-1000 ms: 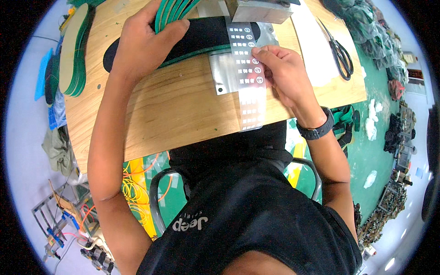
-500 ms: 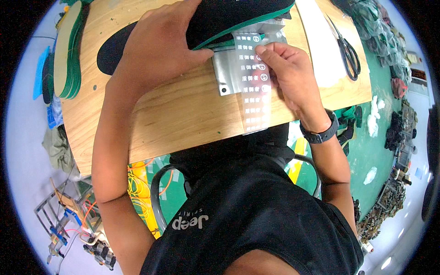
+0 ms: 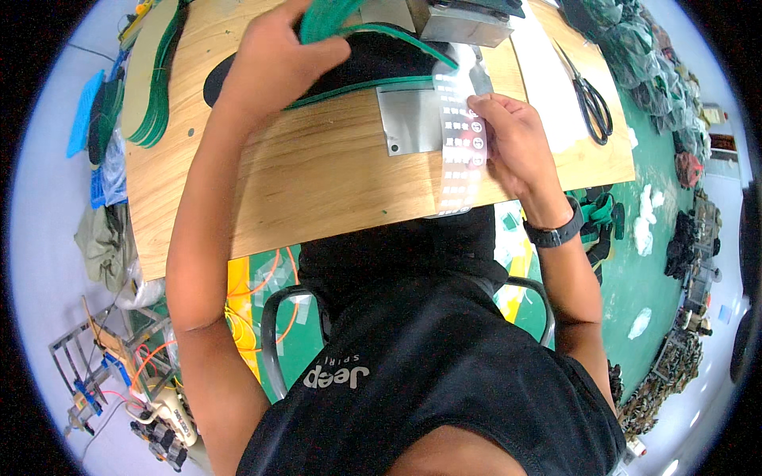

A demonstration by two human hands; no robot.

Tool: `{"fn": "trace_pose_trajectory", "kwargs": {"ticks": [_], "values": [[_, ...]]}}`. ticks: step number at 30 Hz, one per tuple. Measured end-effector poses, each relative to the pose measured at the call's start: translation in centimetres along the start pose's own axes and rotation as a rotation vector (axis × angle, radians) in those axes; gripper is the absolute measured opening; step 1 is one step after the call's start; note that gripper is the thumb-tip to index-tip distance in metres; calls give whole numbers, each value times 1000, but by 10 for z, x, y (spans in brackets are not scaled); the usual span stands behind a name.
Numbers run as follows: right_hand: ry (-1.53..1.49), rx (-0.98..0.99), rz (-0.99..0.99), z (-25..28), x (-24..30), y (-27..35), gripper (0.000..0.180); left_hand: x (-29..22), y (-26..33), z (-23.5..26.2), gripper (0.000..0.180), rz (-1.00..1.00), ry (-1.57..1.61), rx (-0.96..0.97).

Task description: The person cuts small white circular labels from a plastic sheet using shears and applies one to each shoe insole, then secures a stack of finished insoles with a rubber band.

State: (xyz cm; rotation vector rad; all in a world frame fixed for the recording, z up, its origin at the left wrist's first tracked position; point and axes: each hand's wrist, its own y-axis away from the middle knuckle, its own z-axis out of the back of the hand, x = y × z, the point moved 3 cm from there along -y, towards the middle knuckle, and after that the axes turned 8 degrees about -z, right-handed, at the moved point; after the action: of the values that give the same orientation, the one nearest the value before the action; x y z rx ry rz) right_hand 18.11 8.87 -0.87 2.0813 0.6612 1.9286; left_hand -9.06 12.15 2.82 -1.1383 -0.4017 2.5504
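Note:
My left hand is at the far left of the work area, closed on a green-edged insole that is tilted up and partly out of frame. Below it, a black insole with a green rim lies on the wooden table. A pinch of my right hand holds the edge of a translucent strip of white printed labels. The strip runs over the table and hangs past its near edge. Beside the strip sits a flat metal plate, with a metal block behind it.
Black-handled scissors lie on the right, beside a white sheet. A stack of insoles stands at the table's left edge. Wrapped bundles are piled beyond the right side. A chair armrest is by my left side.
My left hand has tilted the held insole up and leftward, so its green side shows and the metal block is uncovered. My right hand keeps its pinch on the label strip.

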Motion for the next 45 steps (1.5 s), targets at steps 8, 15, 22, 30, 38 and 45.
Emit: {"fn": "trace_pose_trajectory", "kwargs": {"ticks": [8,15,22,30,38,45], "values": [[138,103,52,-13,12,-16,25,24,5,17,22,-13,200,-137],[172,78,24,-15,9,-22,19,31,8,17,21,-7,170,-132],[182,61,38,-16,9,-25,24,18,8,18,26,-51,114,-171],[205,9,52,-19,10,-25,26,24,11,18,33,43,31,-167],[258,68,59,-15,6,-28,22,-24,13,-5,65,252,288,-124],[261,46,81,-17,7,-25,22,-48,-5,-8,79,-38,-100,256]]}}
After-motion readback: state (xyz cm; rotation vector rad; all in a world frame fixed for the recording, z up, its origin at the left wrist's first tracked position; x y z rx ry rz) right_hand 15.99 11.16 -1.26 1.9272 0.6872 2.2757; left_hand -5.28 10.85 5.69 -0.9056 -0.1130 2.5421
